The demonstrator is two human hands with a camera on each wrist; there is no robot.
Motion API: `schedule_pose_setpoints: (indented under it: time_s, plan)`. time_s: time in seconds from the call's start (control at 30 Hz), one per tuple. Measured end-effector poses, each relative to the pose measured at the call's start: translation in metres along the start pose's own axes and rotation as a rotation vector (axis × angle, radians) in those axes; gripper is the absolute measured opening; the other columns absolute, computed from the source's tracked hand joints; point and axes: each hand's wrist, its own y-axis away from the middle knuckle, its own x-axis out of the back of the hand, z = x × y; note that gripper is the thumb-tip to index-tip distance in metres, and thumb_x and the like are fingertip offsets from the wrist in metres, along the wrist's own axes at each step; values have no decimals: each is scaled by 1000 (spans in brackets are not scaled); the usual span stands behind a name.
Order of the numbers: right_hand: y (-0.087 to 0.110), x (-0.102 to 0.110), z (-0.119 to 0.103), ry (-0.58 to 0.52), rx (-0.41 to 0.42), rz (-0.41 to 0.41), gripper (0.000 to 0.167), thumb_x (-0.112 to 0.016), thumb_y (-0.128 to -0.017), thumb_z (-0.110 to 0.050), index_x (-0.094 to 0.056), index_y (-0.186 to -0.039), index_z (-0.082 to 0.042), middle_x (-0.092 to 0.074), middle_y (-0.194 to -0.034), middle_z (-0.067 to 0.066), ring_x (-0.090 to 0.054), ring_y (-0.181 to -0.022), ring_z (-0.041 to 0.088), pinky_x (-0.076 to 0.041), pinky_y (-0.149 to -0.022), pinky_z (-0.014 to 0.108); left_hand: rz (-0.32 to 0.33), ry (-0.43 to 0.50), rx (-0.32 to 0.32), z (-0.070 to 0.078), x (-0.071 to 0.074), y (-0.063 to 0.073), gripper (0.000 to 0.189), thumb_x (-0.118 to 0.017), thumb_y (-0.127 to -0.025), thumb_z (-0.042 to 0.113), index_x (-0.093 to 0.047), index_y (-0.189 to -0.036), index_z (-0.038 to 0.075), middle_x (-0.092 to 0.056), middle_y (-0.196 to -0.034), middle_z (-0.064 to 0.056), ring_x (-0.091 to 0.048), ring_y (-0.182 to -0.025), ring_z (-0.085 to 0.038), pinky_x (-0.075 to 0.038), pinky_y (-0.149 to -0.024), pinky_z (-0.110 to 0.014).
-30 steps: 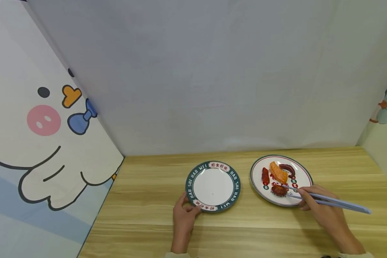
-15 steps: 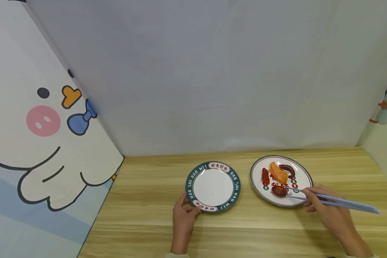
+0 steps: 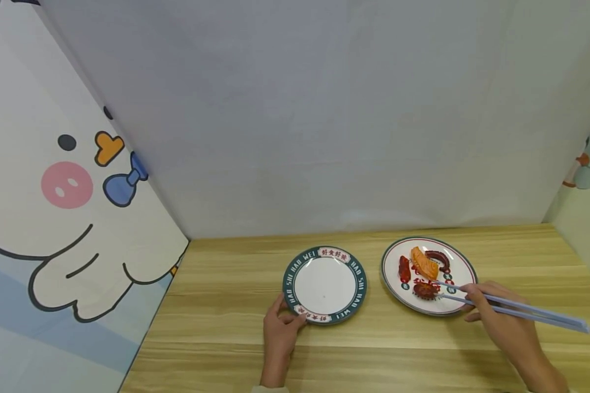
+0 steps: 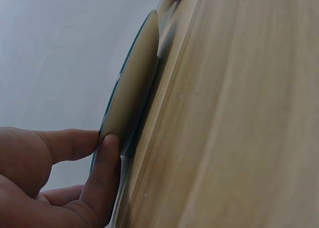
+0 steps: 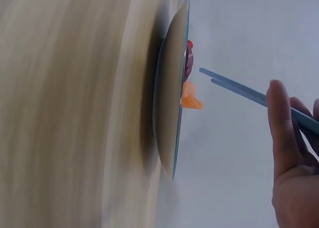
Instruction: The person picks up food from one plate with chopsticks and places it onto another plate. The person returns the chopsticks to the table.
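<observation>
My left hand [image 3: 279, 330] pinches the near left rim of a white plate with a lettered dark green border [image 3: 324, 285]; in the left wrist view the thumb and fingers are at the plate's edge. My right hand [image 3: 503, 322] holds pale blue chopsticks [image 3: 526, 312] over the right plate [image 3: 393, 289]. Their tips are slightly spread beside a round reddish-brown food piece [image 3: 425, 290]; the right wrist view shows them raised off the food. Also on that plate lie an orange salmon slice [image 3: 424, 263], a dark red curled tentacle [image 3: 441, 258] and a long red piece [image 3: 405, 269].
Both plates stand on a wood-grain table [image 3: 216, 305], with a gap between them. A pale grey cloth wall [image 3: 324, 120] rises behind the table's back edge. On the left is a panel with a cartoon print [image 3: 69, 218].
The chopsticks have slid slightly right and their rear ends have swung a little toward the near side. My right hand has shifted slightly right. The left hand, plates and food stay put.
</observation>
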Motion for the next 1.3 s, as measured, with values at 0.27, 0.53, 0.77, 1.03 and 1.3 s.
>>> schedule_pose_setpoints:
  time_s: [0.27, 0.53, 0.77, 1.03, 1.3]
  plan:
    - [0, -13, -5, -150, 71, 28, 21, -53, -104, 12, -73, -102, 17, -75, -93, -8, -73, -68, 7, -60, -53, 27, 2, -8, 3, 0, -1, 0, 79, -79, -82, -13, -46, -153, -9, -59, -127, -22, -64, -84, -18, -60, -68, -25]
    - [1, -30, -10, -145, 199, -19, 22, -50, -102, 17, -71, -100, 18, -76, -100, -7, -73, -74, 6, -60, -53, 27, -5, -6, 2, 1, -2, 1, 79, -78, -82, -13, -45, -154, -10, -59, -129, -23, -64, -83, -17, -60, -67, -23]
    - [5, -46, -15, -174, 266, -34, 21, -55, -97, 22, -73, -104, 14, -75, -96, 0, -74, -76, 6, -59, -53, 26, -5, -13, 5, 2, -2, 1, 80, -78, -81, -13, -45, -154, -10, -59, -131, -24, -64, -83, -17, -59, -67, -23]
    - [7, -60, -18, -133, 324, -91, 26, -61, -90, 26, -75, -102, 8, -71, -87, 11, -72, -76, 9, -60, -55, 24, -2, -18, 20, 3, -1, 1, 80, -79, -82, -12, -45, -154, -8, -59, -132, -23, -64, -84, -17, -58, -66, -23]
    - [10, -72, -17, -125, 400, -122, 31, -65, -87, 27, -75, -101, 1, -69, -85, 6, -69, -74, 6, -58, -57, 19, 2, -2, 28, 2, -1, 1, 79, -78, -82, -12, -45, -154, -8, -57, -131, -23, -63, -85, -18, -57, -65, -22]
